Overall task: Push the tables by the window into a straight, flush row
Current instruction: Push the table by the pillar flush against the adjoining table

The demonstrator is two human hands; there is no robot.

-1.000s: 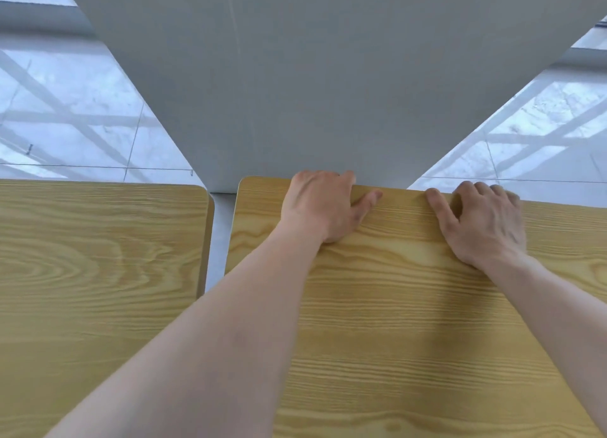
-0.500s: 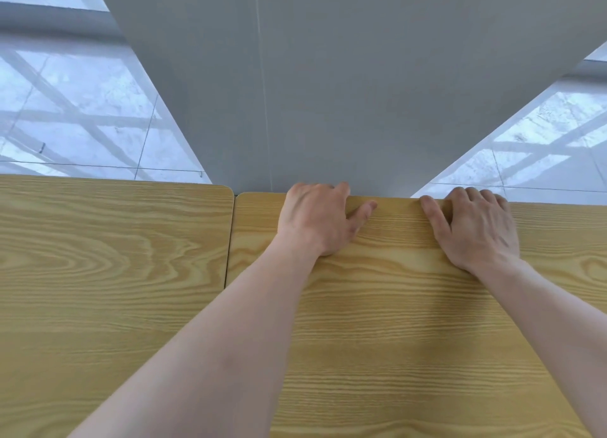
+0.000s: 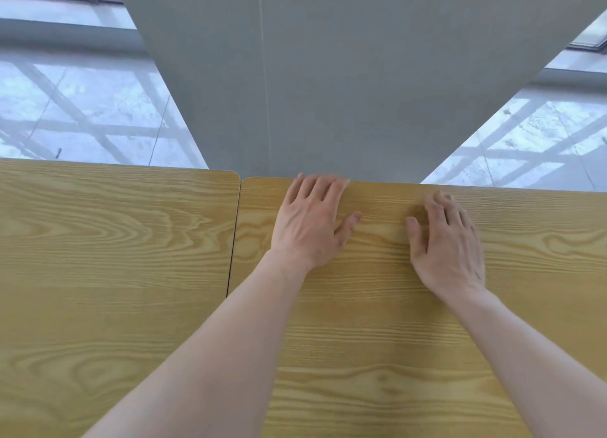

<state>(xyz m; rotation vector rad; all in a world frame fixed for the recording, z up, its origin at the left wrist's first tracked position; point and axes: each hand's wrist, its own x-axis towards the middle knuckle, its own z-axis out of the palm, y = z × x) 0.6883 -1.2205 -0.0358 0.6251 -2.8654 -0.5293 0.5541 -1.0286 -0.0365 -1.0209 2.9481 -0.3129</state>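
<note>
Lying flat, both hands rest on the right table.

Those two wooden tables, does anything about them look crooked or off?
A little. The right table meets the left table along a thin seam, but its far edge sits slightly nearer the camera, leaving a small step at the corners. Both the left hand and right hand lie flat on it. No damage shows.
</note>
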